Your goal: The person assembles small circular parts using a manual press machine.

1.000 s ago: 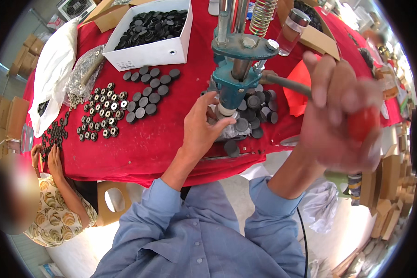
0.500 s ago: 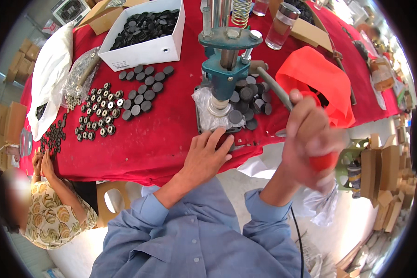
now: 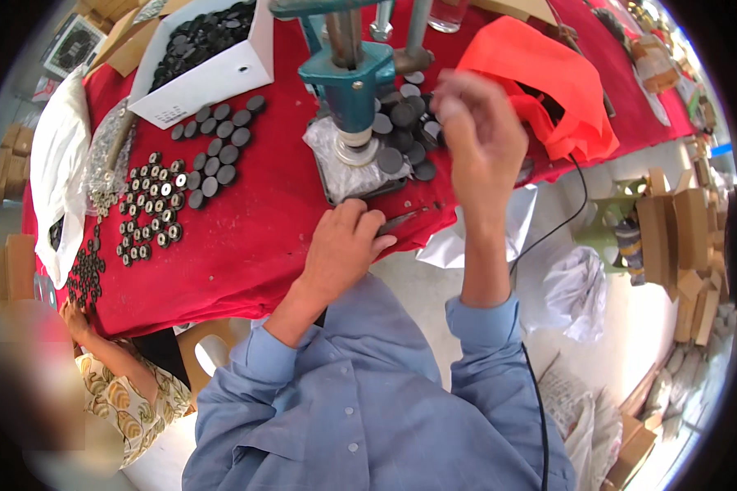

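Observation:
My left hand (image 3: pixel 341 247) rests at the front edge of the press base, fingers bent and thumb apart, with no object visible in it. A thin dark tool (image 3: pixel 403 219) lies just right of its fingertips. My right hand (image 3: pixel 485 147) is raised above the table, right of the teal press (image 3: pixel 350 90); its fingers are blurred and anything in them is hidden. The press's round metal ram end (image 3: pixel 357 152) sits over the plastic-covered base (image 3: pixel 323 139). Black round caps (image 3: pixel 403 114) are heaped between the press and my right hand. The lever (image 3: pixel 419 29) slants upward out of view.
Black caps (image 3: pixel 213 165) and metal-centred rings (image 3: pixel 151 200) lie left on the red cloth. Behind them stands a white box (image 3: pixel 258 49) of black pieces. An orange-red bag (image 3: pixel 532 65) lies right. A co-worker's hand (image 3: pixel 75 323) is at small parts, far left.
My right hand has left the red lever knob and moved up and left; the lever has swung upward. My left hand's fingers have bent. The whole view has shifted.

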